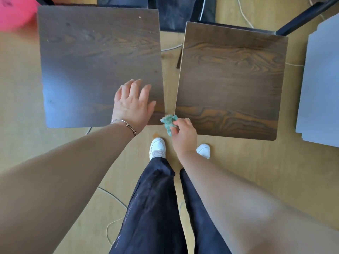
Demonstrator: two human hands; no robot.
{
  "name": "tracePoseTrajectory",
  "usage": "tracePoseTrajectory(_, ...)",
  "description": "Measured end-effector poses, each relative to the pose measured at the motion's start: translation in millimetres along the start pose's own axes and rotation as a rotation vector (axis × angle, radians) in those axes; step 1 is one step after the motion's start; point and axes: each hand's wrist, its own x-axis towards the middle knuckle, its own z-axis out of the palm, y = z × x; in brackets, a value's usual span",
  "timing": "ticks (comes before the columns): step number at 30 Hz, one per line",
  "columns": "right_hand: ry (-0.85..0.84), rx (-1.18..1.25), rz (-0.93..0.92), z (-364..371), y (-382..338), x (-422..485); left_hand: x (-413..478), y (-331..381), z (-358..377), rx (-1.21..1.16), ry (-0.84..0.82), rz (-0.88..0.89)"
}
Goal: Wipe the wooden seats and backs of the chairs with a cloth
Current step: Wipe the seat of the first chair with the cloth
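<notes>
Wiping with so small a wad is the main hazard. The green cloth (168, 123) is bunched into a lump and pinched between the thumb and curled fingers of the right hand (183, 135). It is held at the near left corner of the right seat (233, 79), just beside the narrow gap between the two chairs. With little fabric exposed, unwiped strips are likely to be left on the wood, and the cloth could be dropped into the gap if the pinch is loosened.

The left hand (133, 105) is laid flat, fingers spread, on the near right part of the left seat (91, 61). Should weight be placed there, the chair may be tipped or slid on the floor (256, 171). Pale specks on the left seat may be missed. Cables (113, 196) are trailed near the white shoes (157, 146) and could be caught by a foot.

The chair backs cannot be identified; only dark shapes are cut off at the top edge. The chair legs are hidden beneath the seats. A pink object (14, 11) at the upper left is blurred and cropped.
</notes>
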Motion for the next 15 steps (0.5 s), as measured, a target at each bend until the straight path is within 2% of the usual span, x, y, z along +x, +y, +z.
tracePoseTrajectory(7,-0.056,0.137,0.065,-12.0,-12.6,8.1,-0.8,-5.5,-7.3,-0.019,0.008,-0.039)
tracePoseTrajectory(11,0.011,0.081,-0.048,-60.1,2.8,41.2,11.8,18.1,-7.4,-0.018,-0.017,-0.042)
tracePoseTrajectory(15,0.040,-0.003,-0.054,-124.5,32.7,93.9,33.8,60.4,-6.2,-0.005,-0.033,-0.005)
